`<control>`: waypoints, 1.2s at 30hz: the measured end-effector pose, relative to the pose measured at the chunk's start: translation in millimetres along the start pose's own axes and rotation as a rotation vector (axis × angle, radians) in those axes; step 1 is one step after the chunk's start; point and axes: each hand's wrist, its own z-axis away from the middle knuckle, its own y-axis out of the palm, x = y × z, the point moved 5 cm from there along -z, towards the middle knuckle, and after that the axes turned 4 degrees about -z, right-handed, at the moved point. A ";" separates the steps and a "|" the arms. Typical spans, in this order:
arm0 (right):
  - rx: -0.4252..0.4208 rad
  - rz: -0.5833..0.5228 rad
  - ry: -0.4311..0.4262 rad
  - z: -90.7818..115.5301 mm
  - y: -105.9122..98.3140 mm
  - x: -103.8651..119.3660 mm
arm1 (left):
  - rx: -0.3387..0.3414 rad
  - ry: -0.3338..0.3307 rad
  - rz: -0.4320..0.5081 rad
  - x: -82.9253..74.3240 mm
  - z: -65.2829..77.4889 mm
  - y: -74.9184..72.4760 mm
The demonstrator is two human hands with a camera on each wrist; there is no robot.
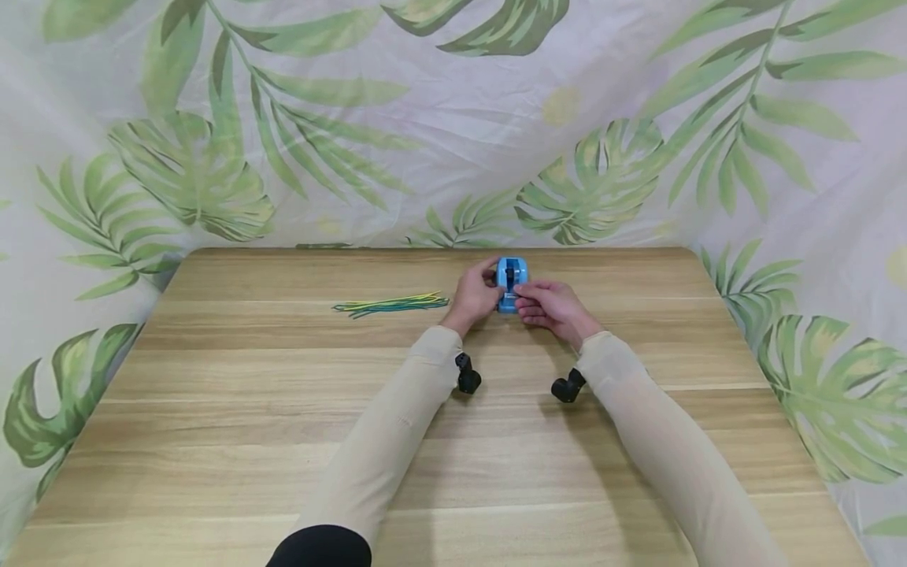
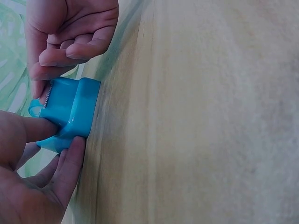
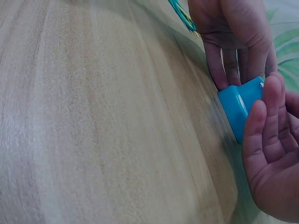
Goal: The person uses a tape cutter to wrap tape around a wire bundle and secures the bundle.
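A small blue tape dispenser point(image 1: 512, 304) stands near the far edge of the table. My left hand point(image 1: 476, 296) grips it from the left, fingers and thumb around its side, as the left wrist view also shows. At the toothed cutter point(image 2: 47, 95), the thumb and forefinger of my right hand point(image 1: 556, 305) come together. The right hand's other fingers point(image 2: 86, 49) are bent beside the dispenser. Whether a strip of tape lies between the right fingertips is too small to see. A dark roll core point(image 1: 510, 276) shows inside the dispenser.
Left of the hands lies a loose bundle of thin green and yellow strands point(image 1: 390, 304). The wooden table point(image 1: 283, 441) reaches back to a leaf-patterned cloth point(image 1: 453, 142). Black wrist cameras point(image 1: 468, 375) hang below both cuffs.
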 end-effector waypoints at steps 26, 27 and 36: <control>-0.011 -0.010 0.064 6.5 3.9 9.7 | -0.002 -0.009 -0.009 -0.7 -2.0 -1.2; -0.013 -0.013 0.068 6.7 3.5 9.7 | -0.001 -0.009 -0.009 -1.2 -1.8 -1.2; -0.005 -0.036 0.094 8.9 2.7 10.4 | -0.001 -0.013 0.002 -1.8 -3.0 -0.1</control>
